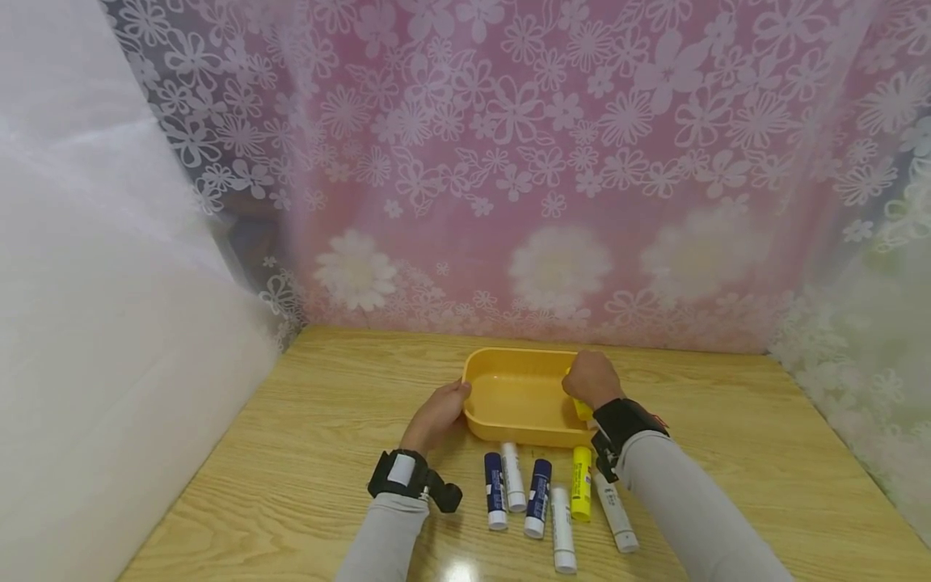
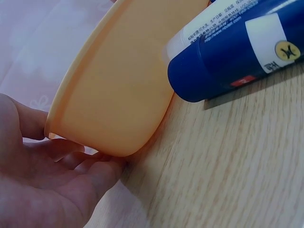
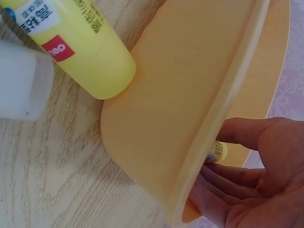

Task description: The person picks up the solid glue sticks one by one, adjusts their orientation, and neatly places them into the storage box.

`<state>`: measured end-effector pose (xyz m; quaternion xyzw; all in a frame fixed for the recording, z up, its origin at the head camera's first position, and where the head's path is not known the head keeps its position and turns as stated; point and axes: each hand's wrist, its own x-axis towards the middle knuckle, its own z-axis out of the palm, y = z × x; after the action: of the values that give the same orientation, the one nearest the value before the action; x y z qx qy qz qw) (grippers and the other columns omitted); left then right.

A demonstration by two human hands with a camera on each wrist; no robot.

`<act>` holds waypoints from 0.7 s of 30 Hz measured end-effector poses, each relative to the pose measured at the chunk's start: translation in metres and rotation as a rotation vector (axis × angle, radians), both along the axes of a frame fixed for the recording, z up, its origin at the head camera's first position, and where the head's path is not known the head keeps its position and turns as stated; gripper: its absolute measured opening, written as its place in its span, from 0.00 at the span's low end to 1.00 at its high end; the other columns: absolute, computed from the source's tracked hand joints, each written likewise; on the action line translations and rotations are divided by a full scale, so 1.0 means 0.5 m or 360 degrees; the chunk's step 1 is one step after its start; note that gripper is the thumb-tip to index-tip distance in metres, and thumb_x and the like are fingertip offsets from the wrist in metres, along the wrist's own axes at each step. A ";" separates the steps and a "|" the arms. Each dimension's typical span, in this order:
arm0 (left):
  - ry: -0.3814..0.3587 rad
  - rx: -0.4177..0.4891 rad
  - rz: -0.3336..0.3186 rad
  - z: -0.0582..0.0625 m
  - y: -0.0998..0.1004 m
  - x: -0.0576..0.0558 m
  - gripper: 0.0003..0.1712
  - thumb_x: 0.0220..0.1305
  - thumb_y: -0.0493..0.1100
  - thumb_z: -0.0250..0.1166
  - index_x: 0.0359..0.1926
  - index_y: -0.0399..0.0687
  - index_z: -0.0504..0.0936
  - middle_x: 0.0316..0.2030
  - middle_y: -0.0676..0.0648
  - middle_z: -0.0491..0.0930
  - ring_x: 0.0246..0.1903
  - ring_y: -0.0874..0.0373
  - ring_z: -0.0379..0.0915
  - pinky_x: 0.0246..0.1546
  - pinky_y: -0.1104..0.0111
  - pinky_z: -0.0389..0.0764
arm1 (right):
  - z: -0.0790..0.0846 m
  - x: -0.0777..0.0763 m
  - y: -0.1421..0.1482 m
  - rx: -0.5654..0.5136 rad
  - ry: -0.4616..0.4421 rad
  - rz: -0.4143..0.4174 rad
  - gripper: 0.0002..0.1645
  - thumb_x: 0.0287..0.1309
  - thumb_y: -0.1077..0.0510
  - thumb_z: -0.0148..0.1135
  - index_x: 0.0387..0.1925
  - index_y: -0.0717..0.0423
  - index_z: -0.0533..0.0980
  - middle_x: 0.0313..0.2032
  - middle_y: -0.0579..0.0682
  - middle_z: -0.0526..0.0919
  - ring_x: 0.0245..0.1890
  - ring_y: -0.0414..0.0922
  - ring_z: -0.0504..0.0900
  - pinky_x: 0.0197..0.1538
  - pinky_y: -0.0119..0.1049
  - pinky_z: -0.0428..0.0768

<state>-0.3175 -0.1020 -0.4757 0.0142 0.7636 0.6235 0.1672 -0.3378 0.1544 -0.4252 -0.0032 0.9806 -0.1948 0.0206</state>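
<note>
A yellow plastic tray (image 1: 502, 432) stands on the wooden table. My left hand (image 1: 440, 411) holds its left end, with the thumb at the rim and the fingers against the outer wall in the left wrist view. Inside the tray's right end, my right hand (image 1: 595, 378) grips a yellow glue stick (image 1: 583, 409); most of that stick is hidden by the hand and the tray wall in the right wrist view. In front of the tray lie two dark blue glue sticks (image 1: 538, 499), several white ones (image 1: 562, 529) and another yellow glue stick (image 1: 581, 483), its end close to the tray wall.
The light wooden table (image 1: 349, 453) extends to both sides of the tray. A pink flowered curtain (image 1: 451, 242) hangs behind it, and a whitish sheet (image 1: 109, 323) borders the left side.
</note>
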 end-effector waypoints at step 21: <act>-0.0025 0.0015 0.0023 0.003 0.002 0.003 0.31 0.76 0.52 0.40 0.72 0.41 0.56 0.68 0.43 0.61 0.66 0.49 0.58 0.66 0.51 0.59 | 0.002 0.012 -0.015 0.0080 -0.0019 -0.0006 0.11 0.47 0.66 0.58 0.12 0.60 0.75 0.14 0.49 0.69 0.19 0.46 0.70 0.21 0.31 0.66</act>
<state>-0.3162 -0.1011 -0.4741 0.0046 0.7593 0.6284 0.1688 -0.3318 0.1467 -0.4243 0.0002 0.9851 -0.1701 0.0261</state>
